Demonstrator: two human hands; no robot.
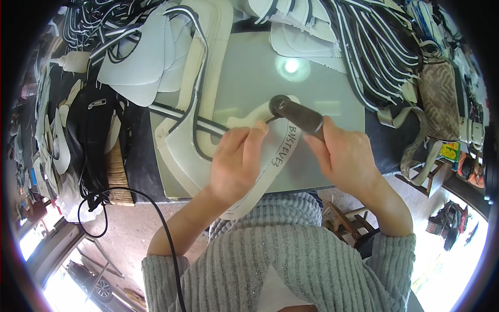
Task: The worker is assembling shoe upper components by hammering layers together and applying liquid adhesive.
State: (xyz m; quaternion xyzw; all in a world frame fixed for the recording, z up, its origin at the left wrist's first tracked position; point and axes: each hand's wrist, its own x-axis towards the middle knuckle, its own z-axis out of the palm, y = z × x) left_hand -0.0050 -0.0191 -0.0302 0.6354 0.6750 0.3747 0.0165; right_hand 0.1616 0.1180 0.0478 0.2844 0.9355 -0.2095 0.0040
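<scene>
My right hand (345,153) is wrapped round a dark hammer (300,117). Its round-faced head is over the upper end of a curved white template (260,182) with black handwriting. My left hand (236,161) is closed, thumb and forefinger pinched at the template's inner edge, where a short bit of black strip (271,119) shows close to the hammer head. What lies under the left fingers is hidden. To the left of that hand, a white cut piece with black-and-white edging (182,136) lies on the template, its long trim running up and away.
A pale cutting board (332,166) covers the dark tabletop. Stacked white pieces (138,67) lie far left, more white pieces (306,44) far right, beside bundled striped trims (379,57). A black bag (96,119) and squeeze bottle (75,61) stand left. A black cable (161,216) crosses near my left forearm.
</scene>
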